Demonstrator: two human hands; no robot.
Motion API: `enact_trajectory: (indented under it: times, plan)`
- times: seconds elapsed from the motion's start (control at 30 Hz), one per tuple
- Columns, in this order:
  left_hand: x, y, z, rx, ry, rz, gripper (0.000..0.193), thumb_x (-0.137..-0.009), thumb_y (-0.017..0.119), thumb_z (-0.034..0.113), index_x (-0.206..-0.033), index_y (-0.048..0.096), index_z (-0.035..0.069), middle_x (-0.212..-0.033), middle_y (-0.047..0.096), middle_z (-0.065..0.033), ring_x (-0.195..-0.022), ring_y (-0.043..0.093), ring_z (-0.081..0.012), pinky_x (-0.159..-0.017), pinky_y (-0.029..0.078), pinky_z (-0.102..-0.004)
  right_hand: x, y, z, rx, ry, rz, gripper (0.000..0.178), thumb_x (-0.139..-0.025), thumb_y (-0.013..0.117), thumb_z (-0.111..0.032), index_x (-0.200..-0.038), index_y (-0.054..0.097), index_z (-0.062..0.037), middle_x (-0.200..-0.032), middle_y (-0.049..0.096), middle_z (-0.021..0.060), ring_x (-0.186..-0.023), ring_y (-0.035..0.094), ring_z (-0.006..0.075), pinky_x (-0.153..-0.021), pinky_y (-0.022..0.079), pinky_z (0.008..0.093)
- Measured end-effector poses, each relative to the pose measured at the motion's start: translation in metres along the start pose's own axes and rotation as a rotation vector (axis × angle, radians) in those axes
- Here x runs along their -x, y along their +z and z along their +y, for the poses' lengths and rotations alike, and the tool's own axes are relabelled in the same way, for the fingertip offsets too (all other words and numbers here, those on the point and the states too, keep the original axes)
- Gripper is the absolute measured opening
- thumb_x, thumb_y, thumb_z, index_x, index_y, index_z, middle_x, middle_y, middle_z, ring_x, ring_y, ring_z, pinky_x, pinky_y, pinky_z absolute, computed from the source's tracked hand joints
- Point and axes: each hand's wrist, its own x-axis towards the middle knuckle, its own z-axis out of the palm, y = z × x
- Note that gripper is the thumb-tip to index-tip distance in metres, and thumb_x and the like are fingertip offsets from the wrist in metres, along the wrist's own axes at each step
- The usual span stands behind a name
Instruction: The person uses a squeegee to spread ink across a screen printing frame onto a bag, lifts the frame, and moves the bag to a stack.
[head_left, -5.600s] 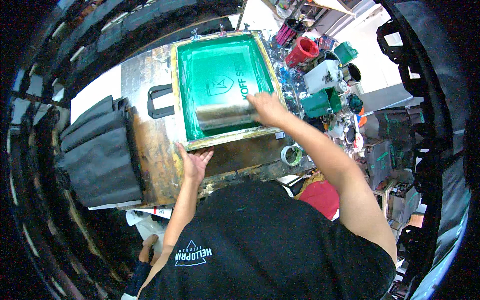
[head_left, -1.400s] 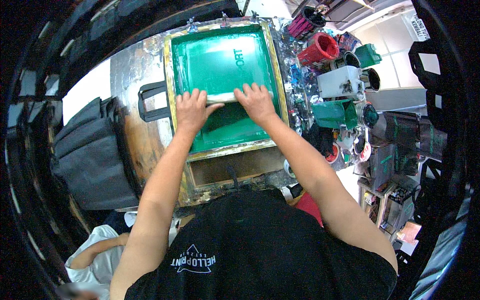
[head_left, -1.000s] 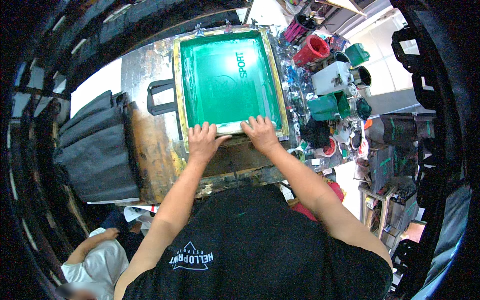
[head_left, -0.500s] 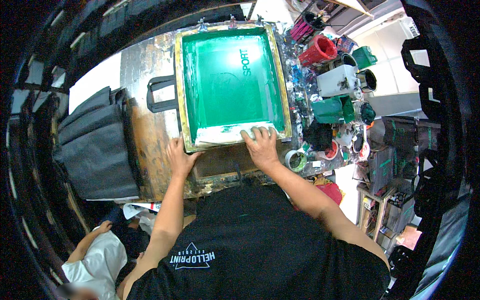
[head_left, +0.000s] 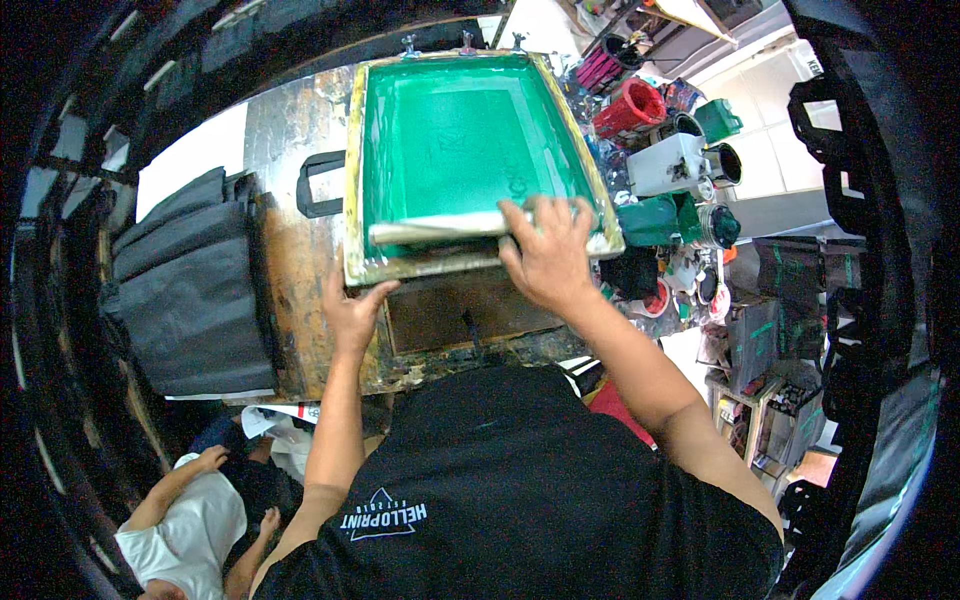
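A screen-printing frame (head_left: 354, 170) with pale wooden sides and green ink over its mesh is tilted, its near edge raised off the table. My left hand (head_left: 352, 308) grips its near left corner, thumb stretched along the near edge. My right hand (head_left: 550, 250) is closed over the right end of a long pale squeegee (head_left: 435, 230), which lies across the near part of the green mesh. From under the frame's left side sticks a black bag handle (head_left: 320, 186); the rest of that bag is hidden.
A stack of black fabric bags (head_left: 195, 300) lies left on the worn table (head_left: 300, 290). Clamps (head_left: 468, 42) stand behind the frame. To the right are a red ink pot (head_left: 630, 108), a white canister (head_left: 668, 163) and green containers (head_left: 648, 220). Another person in white (head_left: 190, 525) is at lower left.
The frame's near edge has risen and swung toward the right. My right hand has moved right and up with the frame, now over the squeegee. My left hand stays at the corner.
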Motion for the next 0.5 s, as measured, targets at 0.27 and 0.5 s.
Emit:
enact_trajectory:
  times: [0.27, 0.5]
  plan:
    - [-0.091, 0.021, 0.128, 0.143, 0.264, 0.185, 0.086, -0.089, 0.083, 0.026, -0.152, 0.036, -0.008, -0.131, 0.059, -0.0183, -0.118, 0.06, -0.025, -0.103, 0.047, -0.0376, -0.134, -0.072, 0.032, 0.268, -0.105, 0.453, 0.044, -0.084, 0.071, -0.054, -0.105, 0.071, -0.0149, -0.092, 0.068, 0.0088, -0.095, 0.064, 0.0302, -0.086, 0.037, 0.0503]
    - [-0.044, 0.039, -0.081, -0.705, -0.055, 0.061, 0.101, -0.087, 0.08, 0.045, -0.15, 0.029, -0.016, -0.136, 0.05, -0.0349, -0.13, 0.044, -0.0522, -0.11, 0.036, -0.0576, -0.188, -0.095, 0.029, 0.273, -0.171, 0.531, 0.049, -0.091, 0.062, -0.06, -0.101, 0.074, -0.0134, -0.092, 0.072, 0.0103, -0.093, 0.069, 0.0295, -0.082, 0.04, 0.0475]
